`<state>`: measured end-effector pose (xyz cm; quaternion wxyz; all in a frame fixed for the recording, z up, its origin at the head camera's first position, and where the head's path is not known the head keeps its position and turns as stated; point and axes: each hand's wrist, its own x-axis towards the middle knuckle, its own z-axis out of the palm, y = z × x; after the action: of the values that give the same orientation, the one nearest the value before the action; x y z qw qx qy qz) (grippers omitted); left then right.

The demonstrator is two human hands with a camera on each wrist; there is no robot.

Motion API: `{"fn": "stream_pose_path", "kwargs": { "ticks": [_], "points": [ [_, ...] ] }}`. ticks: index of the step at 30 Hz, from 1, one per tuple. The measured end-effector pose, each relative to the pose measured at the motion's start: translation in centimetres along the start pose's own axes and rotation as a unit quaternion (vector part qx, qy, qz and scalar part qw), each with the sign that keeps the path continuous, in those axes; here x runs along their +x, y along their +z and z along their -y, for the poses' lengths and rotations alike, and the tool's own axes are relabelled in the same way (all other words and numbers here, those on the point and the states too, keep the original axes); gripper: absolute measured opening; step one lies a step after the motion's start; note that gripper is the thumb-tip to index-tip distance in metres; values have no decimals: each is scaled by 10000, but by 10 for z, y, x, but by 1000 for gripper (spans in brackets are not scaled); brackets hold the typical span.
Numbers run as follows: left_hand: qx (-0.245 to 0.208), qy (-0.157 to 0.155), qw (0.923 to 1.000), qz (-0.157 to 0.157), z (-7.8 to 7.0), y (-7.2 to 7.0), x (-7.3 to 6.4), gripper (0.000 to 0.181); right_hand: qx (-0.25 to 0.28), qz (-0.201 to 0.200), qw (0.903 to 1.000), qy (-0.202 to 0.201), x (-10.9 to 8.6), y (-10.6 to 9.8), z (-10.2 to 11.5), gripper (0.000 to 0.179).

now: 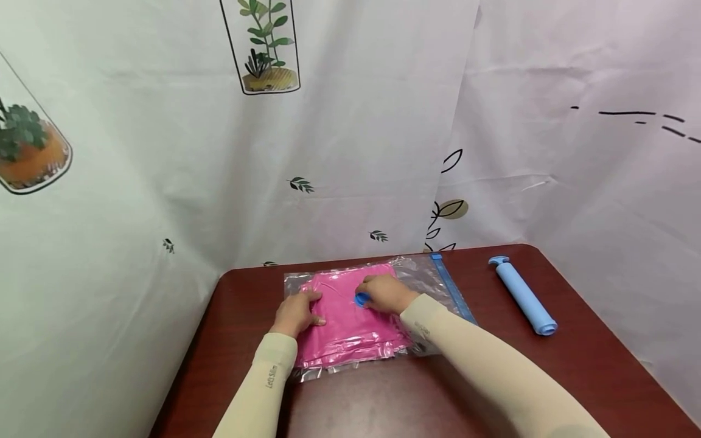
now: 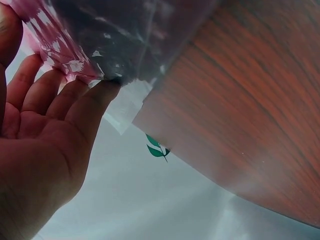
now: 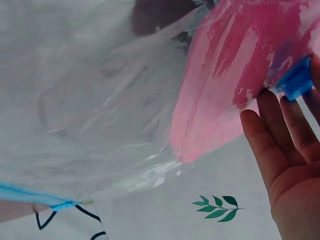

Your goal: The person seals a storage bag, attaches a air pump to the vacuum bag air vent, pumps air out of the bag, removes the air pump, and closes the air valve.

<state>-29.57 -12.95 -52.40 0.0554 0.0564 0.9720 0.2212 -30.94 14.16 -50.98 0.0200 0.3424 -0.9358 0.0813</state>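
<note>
A clear vacuum storage bag [image 1: 424,280] lies flat on the table with folded pink fabric [image 1: 342,331] inside. My right hand [image 1: 386,293] pinches the blue valve cap [image 1: 361,299] on the bag's upper face; in the right wrist view the blue cap [image 3: 296,80] sits among the thumb and fingers. At the bag's left side, my left hand [image 1: 297,312] rests on the plastic over the fabric with its fingers extended. The left wrist view shows those fingers touching the bag [image 2: 125,37]. A blue zip strip with a slider [image 1: 435,257] runs along the bag's right end.
A light blue hand pump [image 1: 526,297] lies on the dark red-brown table [image 1: 339,407], right of the bag. White cloth with printed plants [image 1: 350,134] hangs behind and around the table, close to its back edge.
</note>
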Motion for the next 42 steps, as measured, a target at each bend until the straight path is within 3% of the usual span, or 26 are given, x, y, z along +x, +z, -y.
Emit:
{"fn": "stream_pose_path", "kwargs": {
  "ticks": [3,8,11,21,28,35,42],
  "points": [
    [44,139,9998,-119,9,7,6,77,-149,-56,9998,-98,1,-1,2,25],
    [8,124,9998,-124,6,6,4,75,-359,-134,9990,-223,2,0,2,25],
    [-90,-69,9999,-9,-6,-5,-6,73,-342,-134,9990,-272,3,1,2,23],
    [20,-18,10000,-62,-7,-5,-8,74,-452,-41,9988,179,6,5,5,20],
    [-38,-76,10000,-43,-5,-3,-7,73,-542,11,9976,431,10,7,5,36],
    [-58,-124,9999,9,-6,-5,-7,74,-371,190,9982,432,10,5,6,23],
    [-33,-93,9999,19,-4,-3,-5,73,-263,187,9979,561,10,4,8,27]
  ]
}}
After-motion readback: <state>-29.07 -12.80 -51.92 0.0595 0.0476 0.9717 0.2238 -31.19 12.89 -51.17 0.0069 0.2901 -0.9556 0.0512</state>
